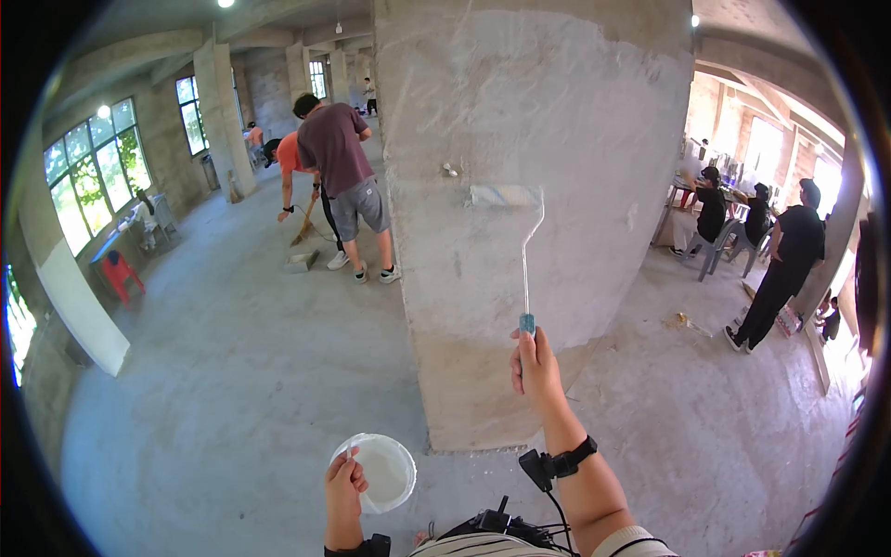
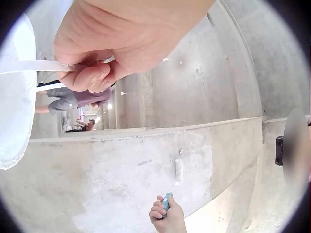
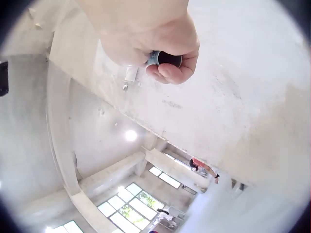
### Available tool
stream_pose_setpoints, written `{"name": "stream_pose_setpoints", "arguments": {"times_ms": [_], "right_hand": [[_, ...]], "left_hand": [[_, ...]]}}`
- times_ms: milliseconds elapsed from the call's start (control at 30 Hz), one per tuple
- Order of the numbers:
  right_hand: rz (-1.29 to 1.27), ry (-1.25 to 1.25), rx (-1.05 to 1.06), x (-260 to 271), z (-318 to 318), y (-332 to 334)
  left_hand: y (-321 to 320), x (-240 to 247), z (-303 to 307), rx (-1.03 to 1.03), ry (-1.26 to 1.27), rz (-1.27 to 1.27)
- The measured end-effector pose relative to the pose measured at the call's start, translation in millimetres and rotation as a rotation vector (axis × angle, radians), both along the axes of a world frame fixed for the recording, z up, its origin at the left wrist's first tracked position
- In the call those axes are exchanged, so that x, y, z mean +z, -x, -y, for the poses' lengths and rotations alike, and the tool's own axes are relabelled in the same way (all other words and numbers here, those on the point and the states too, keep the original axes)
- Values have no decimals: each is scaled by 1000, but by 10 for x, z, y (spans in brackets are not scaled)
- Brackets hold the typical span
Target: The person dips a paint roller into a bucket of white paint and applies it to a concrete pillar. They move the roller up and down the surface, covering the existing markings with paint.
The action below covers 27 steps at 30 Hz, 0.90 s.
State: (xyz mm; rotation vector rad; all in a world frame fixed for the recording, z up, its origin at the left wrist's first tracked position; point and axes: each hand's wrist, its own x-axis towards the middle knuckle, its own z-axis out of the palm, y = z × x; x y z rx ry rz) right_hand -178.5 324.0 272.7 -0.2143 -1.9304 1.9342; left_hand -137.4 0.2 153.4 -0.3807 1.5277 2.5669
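Note:
My right hand [image 1: 536, 365] grips the teal handle [image 1: 527, 324] of a paint roller, its thumb lying along the handle. The white roller sleeve [image 1: 506, 197] lies level against the concrete column [image 1: 520, 111], whose face bears a pale, whitish coat. A thin wire frame joins sleeve and handle. Lower left, my left hand [image 1: 345, 487] holds a white bucket [image 1: 399, 469] by its strap handle, fingers curled round it. Pale liquid shows inside the bucket. In the left wrist view the white strap [image 2: 34, 66] runs into the curled fingers. The right wrist view shows the handle's end in my fist.
Left of the column, a person in a maroon shirt [image 1: 329, 139] stands beside a person in orange [image 1: 290, 153] bending with a broom [image 1: 304, 223]. At right, a person in black [image 1: 796, 241] stands near seated people. A red stool [image 1: 121, 272] is by the left windows.

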Motion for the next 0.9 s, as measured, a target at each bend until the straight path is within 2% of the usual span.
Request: {"name": "stream_pose_setpoints", "arguments": {"times_ms": [100,333,400,500,633,667,833,900], "right_hand": [[-35,-68,20,320,-120,147],[-198,-185,42,1626,-216,485],[-218,-174,41,1659,-163,539],[-249,-202,-49,1229,-154,681],[-187,-50,22,-41,-165,783],[-207,-162,-39,-352,-148,749],[-25,-179,-31,-1713,-170,304],[46,-505,-220,-2127,-244,27]], "left_hand": [[11,-55,25,-27,17,3],[15,-47,3,-10,34,0],[23,-41,-2,-8,39,-8],[22,-76,12,-7,39,-20],[29,-109,9,-11,26,-13],[34,-85,16,-14,24,5],[32,-14,-8,-17,56,-15],[38,-24,-32,6,68,19]]}}
